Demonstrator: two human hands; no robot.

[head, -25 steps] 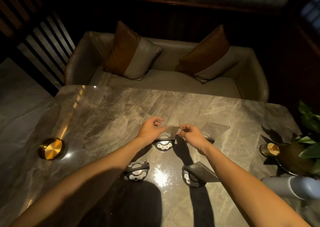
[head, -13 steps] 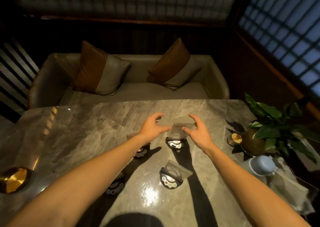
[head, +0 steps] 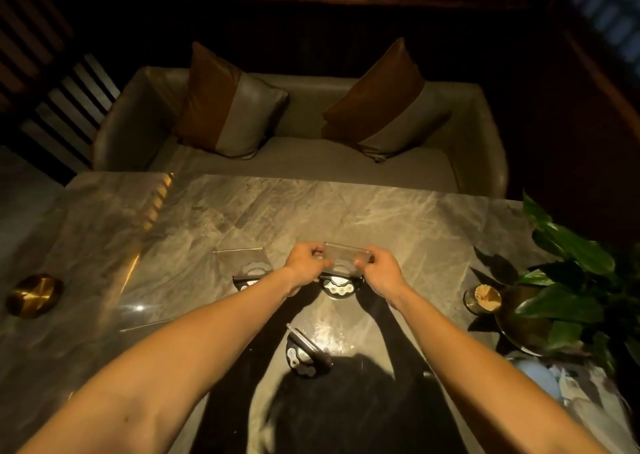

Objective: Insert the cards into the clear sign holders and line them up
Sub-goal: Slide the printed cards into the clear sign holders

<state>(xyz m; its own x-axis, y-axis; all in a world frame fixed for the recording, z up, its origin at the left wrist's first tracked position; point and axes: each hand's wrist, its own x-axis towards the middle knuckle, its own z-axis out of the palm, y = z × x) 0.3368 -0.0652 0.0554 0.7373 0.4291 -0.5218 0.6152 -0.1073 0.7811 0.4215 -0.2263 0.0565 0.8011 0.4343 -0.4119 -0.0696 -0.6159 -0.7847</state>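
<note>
Three clear sign holders stand on the grey marble table (head: 398,218). My left hand (head: 304,263) and my right hand (head: 379,270) pinch the two top corners of the middle sign holder (head: 344,257), an upright clear panel on a dark round base (head: 337,285). A second sign holder (head: 247,263) stands just to its left, partly behind my left forearm. A third sign holder (head: 303,348) stands nearer to me, turned edge-on, between my forearms. I cannot tell whether any panel has a card in it.
A brass round object (head: 33,294) lies at the table's left edge. A potted plant (head: 568,280) and a small cup of toothpicks (head: 483,297) are on the right, with a pale blue object (head: 540,377) near them. A sofa with two cushions (head: 301,162) faces the far edge.
Both hands were apart and open around the middle holder half a second ago; now they have closed on its top corners. The view has swung back to the left.
</note>
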